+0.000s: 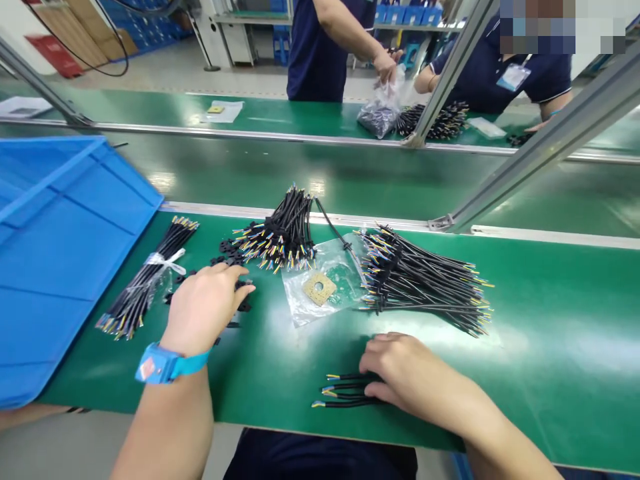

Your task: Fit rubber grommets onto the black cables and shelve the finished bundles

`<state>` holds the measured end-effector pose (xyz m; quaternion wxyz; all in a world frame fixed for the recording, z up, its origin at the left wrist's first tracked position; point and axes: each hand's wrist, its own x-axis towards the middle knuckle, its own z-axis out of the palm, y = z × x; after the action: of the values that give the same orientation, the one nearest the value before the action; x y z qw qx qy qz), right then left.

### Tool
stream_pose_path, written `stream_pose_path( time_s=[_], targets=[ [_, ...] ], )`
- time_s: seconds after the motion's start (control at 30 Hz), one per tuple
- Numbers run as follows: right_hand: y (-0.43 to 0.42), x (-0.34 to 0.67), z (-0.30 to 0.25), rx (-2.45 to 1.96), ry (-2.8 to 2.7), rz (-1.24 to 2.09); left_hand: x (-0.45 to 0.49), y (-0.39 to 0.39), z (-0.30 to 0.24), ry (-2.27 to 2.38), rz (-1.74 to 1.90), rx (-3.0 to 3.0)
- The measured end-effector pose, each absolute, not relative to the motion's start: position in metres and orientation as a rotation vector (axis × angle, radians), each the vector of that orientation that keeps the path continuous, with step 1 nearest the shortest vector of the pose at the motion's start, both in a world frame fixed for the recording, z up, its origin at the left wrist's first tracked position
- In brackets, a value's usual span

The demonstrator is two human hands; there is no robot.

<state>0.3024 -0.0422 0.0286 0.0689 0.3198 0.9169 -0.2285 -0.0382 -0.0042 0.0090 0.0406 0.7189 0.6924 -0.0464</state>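
Note:
My left hand (203,303), wearing a blue wrist strap (173,365), reaches over a pile of small black plastic parts (227,253). Its thumb and forefinger are apart, and I see nothing held between them. Near the table's front edge, my right hand (400,370) is curled over several short black cables (345,391) lying side by side. Their stripped ends show blue and yellow wires, while the palm hides the other ends. Beyond that hand lies a heap of black cables (430,280) with black parts fitted near one end. A similar bunch (285,230) lies farther left.
A tied cable bundle (150,277) lies beside a large blue bin (65,253) at left. A clear bag (295,303) bears a yellowish square piece (320,289). Metal frame posts (545,127) rise at right. Across the table, a person's hand (385,67) holds a plastic bag.

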Motion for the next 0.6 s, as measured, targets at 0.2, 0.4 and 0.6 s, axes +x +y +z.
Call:
stream_pose_path(
  time_s=[0.2, 0.4, 0.6],
  targets=[
    [-0.046, 0.29, 0.023, 0.927, 2.698, -0.578, -0.043, 0.014, -0.008, 2.054, -0.302, 2.236],
    [-0.038, 0.292, 0.017, 1.194, 2.851, -0.828, -0.023, 0.011, -0.004, 1.985, -0.153, 2.184],
    [-0.025, 0.28, -0.016, 1.667, 3.069, -0.266, 0.0, 0.003, 0.005, 1.837, -0.306, 2.19]
  ],
)
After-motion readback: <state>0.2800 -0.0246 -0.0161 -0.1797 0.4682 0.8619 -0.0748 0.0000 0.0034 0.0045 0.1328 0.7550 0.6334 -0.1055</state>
